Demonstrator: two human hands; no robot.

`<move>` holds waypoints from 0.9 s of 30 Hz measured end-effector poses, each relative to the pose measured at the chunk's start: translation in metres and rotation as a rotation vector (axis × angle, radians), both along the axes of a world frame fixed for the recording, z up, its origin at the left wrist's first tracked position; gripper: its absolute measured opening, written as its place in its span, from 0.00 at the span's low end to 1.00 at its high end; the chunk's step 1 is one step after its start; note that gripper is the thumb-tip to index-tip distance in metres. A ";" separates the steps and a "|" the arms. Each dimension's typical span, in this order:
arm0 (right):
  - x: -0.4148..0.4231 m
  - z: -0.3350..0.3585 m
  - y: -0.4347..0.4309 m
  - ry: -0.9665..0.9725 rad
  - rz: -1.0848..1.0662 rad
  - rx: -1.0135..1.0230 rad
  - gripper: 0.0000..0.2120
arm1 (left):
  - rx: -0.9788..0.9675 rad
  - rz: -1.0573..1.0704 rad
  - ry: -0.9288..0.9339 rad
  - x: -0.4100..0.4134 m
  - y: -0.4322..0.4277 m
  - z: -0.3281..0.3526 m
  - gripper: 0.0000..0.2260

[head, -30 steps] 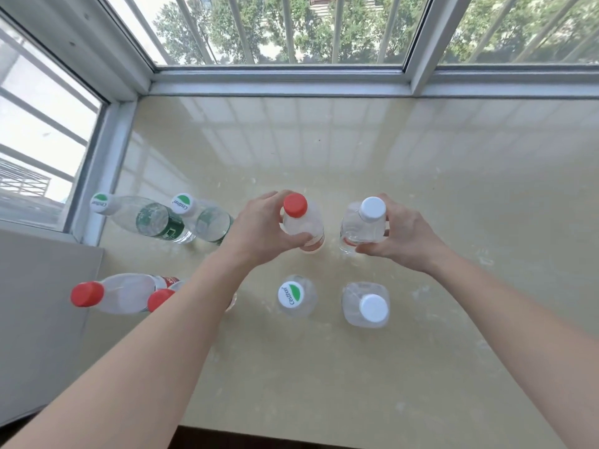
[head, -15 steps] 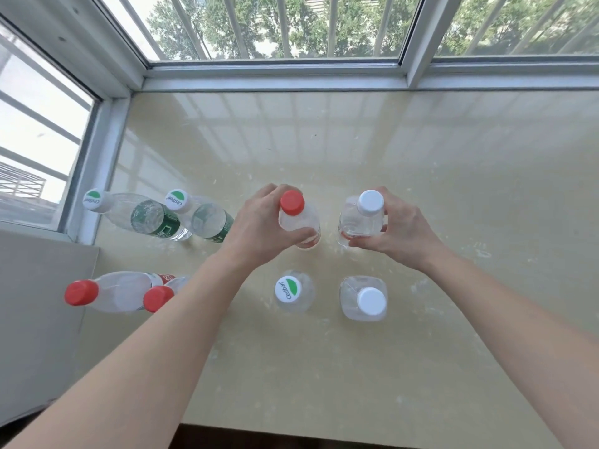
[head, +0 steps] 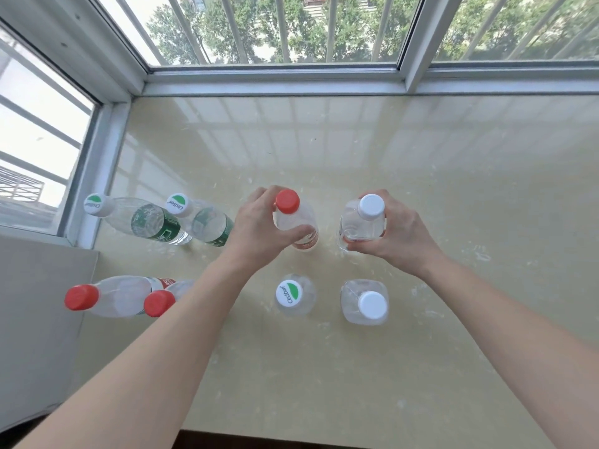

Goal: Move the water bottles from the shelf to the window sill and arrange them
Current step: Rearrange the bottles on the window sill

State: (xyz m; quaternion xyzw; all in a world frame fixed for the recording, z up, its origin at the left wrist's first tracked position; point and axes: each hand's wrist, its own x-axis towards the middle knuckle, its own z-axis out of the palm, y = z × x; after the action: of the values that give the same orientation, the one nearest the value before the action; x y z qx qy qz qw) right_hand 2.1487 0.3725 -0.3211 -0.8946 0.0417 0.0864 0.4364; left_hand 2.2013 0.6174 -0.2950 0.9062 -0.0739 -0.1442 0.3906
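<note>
Both my hands grip bottles on the window sill point(head: 453, 189).
My left hand point(head: 256, 228) clasps the red-capped bottle point(head: 293, 218); my right hand point(head: 398, 231) clasps the white-capped bottle point(head: 363, 222) beside it.

Corner of two white-framed windows point(head: 275, 76) before me, with vertical bars point(head: 330, 27) and green trees point(head: 304, 37) beyond. Daylight reflects off the glossy beige window sill point(head: 453, 189); grey wall point(head: 39, 319) at my left.
</note>
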 end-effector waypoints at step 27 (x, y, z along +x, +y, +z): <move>0.002 -0.002 -0.004 -0.008 0.028 -0.086 0.28 | -0.046 -0.194 0.048 0.006 0.004 0.006 0.25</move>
State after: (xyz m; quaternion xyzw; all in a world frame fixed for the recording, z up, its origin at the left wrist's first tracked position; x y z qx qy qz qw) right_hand 2.1505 0.3683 -0.3232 -0.9134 0.0311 0.0873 0.3965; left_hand 2.2078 0.6216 -0.2889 0.8817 -0.1554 -0.2014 0.3973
